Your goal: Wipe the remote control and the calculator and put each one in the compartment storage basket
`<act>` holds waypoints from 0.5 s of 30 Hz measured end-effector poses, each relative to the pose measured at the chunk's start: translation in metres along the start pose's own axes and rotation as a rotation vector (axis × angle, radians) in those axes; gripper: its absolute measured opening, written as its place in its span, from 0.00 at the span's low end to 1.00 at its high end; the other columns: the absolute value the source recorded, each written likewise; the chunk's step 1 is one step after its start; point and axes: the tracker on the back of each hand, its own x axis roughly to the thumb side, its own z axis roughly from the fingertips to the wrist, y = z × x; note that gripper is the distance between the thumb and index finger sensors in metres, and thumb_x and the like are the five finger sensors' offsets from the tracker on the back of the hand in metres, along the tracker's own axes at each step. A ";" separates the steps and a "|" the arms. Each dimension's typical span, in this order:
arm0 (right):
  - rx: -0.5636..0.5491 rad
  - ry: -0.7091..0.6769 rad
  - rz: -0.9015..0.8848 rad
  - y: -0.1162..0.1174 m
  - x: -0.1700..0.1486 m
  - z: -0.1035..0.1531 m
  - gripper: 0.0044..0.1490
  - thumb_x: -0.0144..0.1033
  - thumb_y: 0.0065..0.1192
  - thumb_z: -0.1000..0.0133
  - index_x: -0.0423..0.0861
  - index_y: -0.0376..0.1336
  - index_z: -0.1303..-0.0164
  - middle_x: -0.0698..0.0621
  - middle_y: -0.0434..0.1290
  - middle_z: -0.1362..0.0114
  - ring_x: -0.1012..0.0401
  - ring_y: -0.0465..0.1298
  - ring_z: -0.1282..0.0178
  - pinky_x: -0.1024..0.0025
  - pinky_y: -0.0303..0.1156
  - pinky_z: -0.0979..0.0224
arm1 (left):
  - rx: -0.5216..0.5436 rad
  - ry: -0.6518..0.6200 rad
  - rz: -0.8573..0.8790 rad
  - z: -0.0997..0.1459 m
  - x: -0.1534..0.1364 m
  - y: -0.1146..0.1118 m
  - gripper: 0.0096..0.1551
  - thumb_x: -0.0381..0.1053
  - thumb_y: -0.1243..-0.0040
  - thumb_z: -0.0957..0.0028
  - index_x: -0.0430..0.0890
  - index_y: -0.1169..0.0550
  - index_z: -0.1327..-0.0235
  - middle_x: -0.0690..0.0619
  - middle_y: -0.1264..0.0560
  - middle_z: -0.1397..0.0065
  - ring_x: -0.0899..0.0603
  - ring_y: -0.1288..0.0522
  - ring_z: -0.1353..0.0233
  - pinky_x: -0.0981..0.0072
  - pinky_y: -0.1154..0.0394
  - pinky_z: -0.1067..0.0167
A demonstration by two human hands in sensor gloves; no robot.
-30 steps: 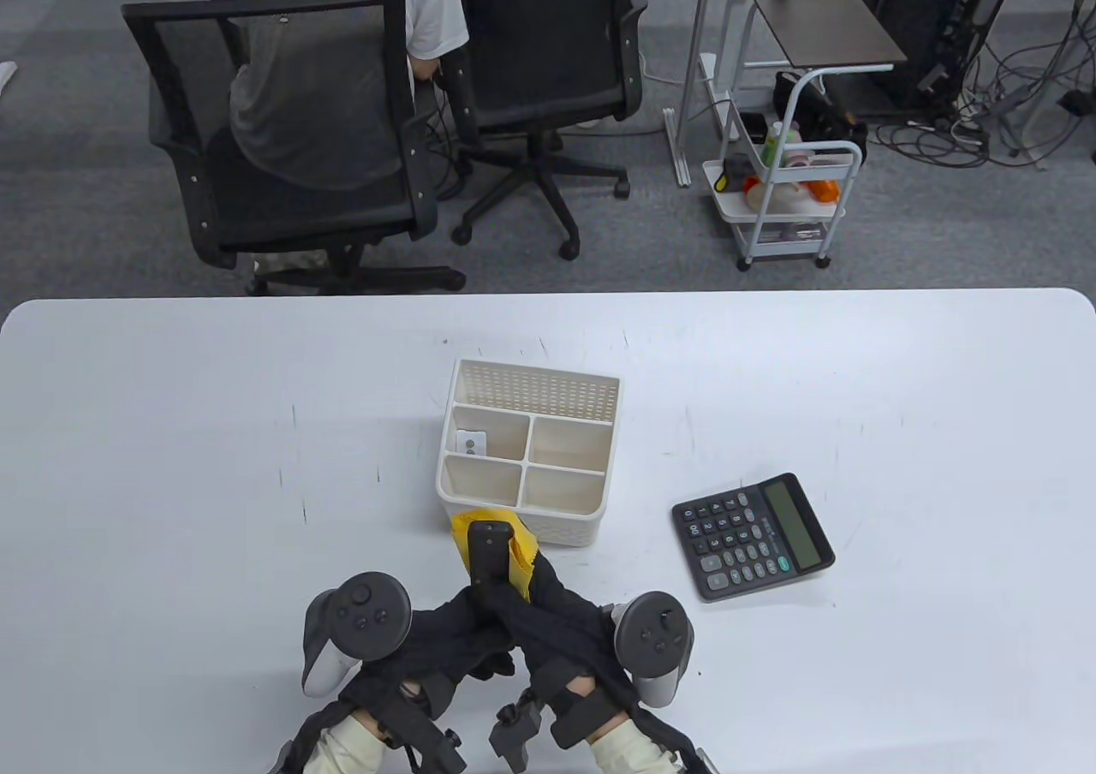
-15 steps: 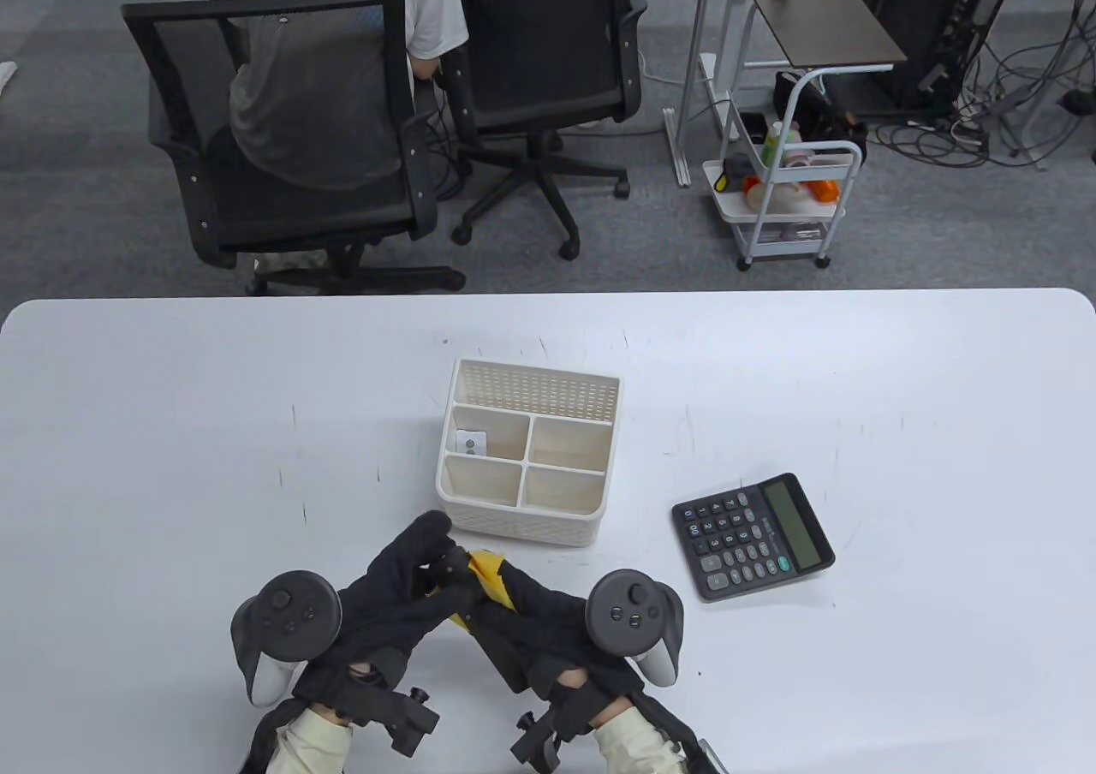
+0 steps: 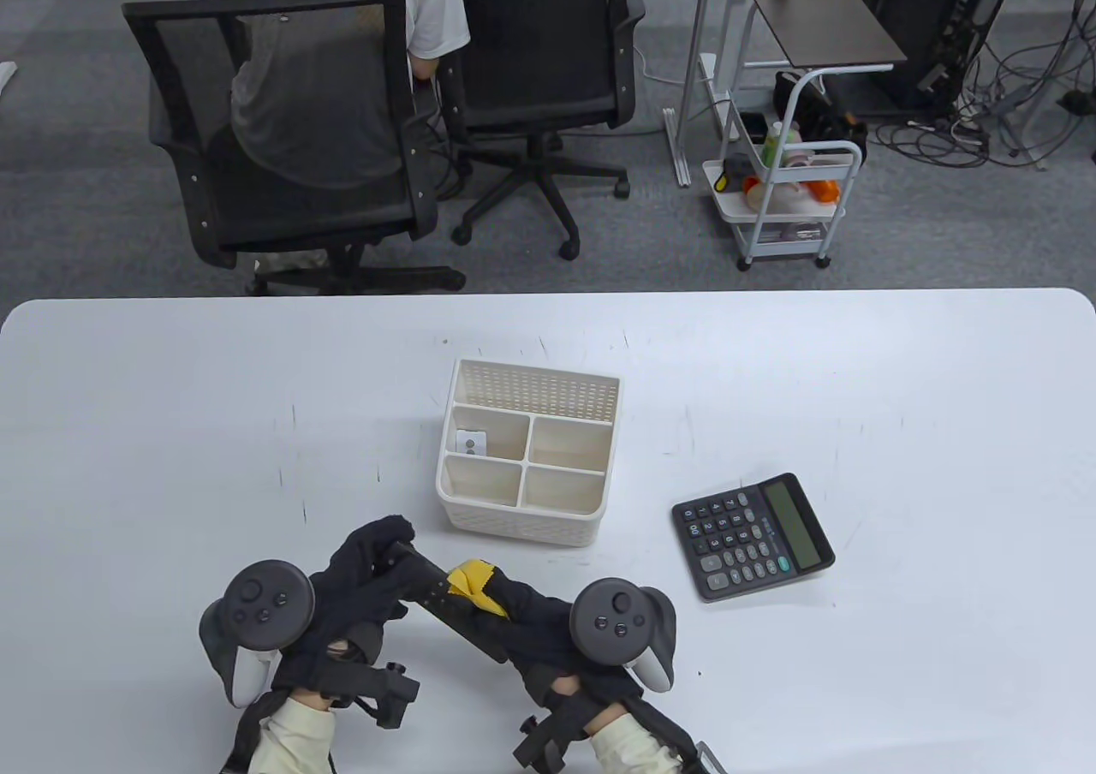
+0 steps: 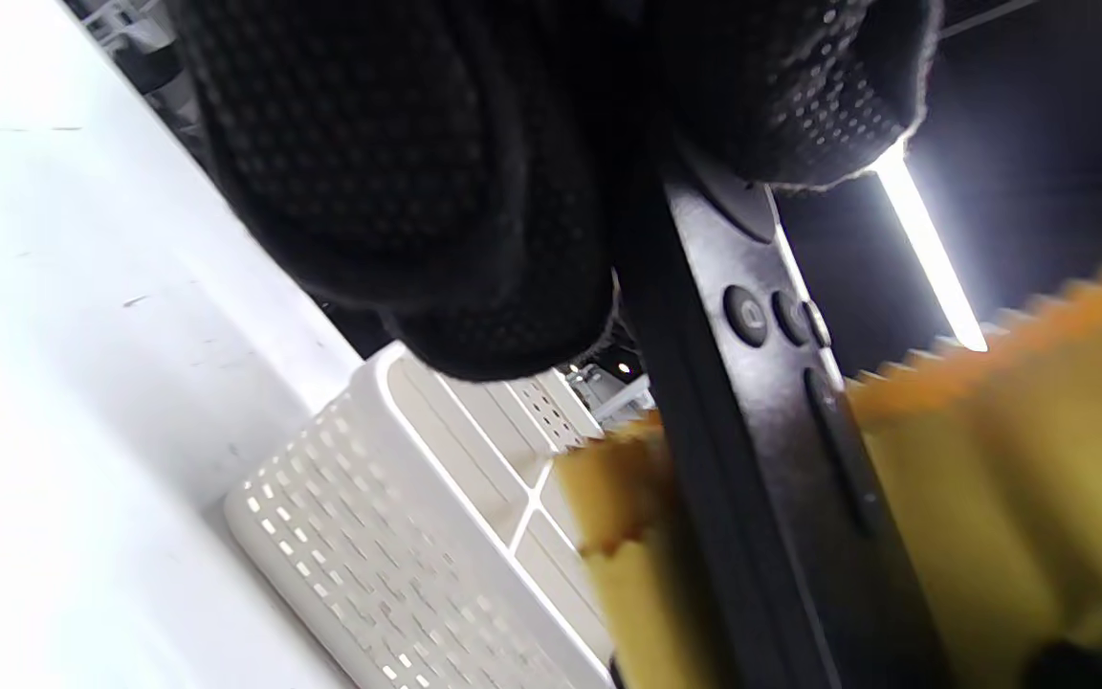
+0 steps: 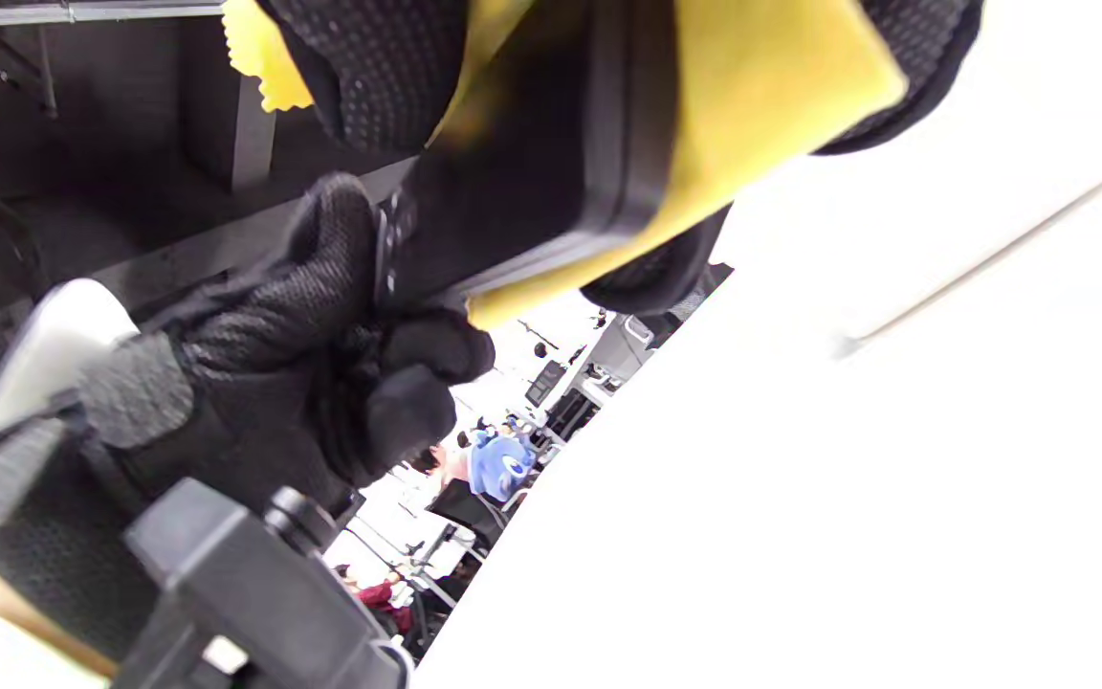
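Observation:
A black remote control (image 3: pixel 441 601) lies slanted between both hands above the table's front edge. My left hand (image 3: pixel 377 564) grips its upper-left end, fingers curled round it (image 4: pixel 474 191). My right hand (image 3: pixel 522 633) holds a yellow cloth (image 3: pixel 475 584) wrapped around the remote's lower half (image 5: pixel 551 163). Buttons of the remote (image 4: pixel 761 316) show beside the cloth (image 4: pixel 1010 459) in the left wrist view. The white compartment basket (image 3: pixel 591 380) stands just beyond the hands. A black calculator (image 3: pixel 752 536) lies flat to the right of the basket.
A small white item with round dots (image 3: pixel 471 443) sits in the basket's near-left rear compartment. Office chairs (image 3: pixel 282 132), a seated person (image 3: pixel 342 38) and a white trolley (image 3: pixel 783 200) are beyond the table's far edge.
The remote has turned from pointing at the basket to a slant, and both hands have shifted left and nearer. The cloth has slid along the remote toward its lower end.

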 end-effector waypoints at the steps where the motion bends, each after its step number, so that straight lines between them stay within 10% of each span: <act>1: -0.001 -0.005 -0.003 0.000 0.001 0.000 0.34 0.33 0.61 0.39 0.34 0.61 0.23 0.33 0.74 0.28 0.46 0.80 0.40 0.35 0.64 0.33 | -0.003 0.004 0.001 0.000 -0.002 0.001 0.31 0.57 0.36 0.50 0.48 0.27 0.34 0.50 0.19 0.42 0.53 0.08 0.62 0.71 0.10 0.69; 15: -0.078 -0.115 0.280 -0.002 0.009 0.000 0.38 0.42 0.61 0.38 0.36 0.60 0.21 0.35 0.73 0.24 0.42 0.76 0.33 0.30 0.60 0.32 | -0.133 -0.104 0.173 -0.002 0.004 -0.015 0.23 0.52 0.40 0.45 0.61 0.28 0.35 0.49 0.19 0.40 0.48 0.07 0.60 0.68 0.08 0.66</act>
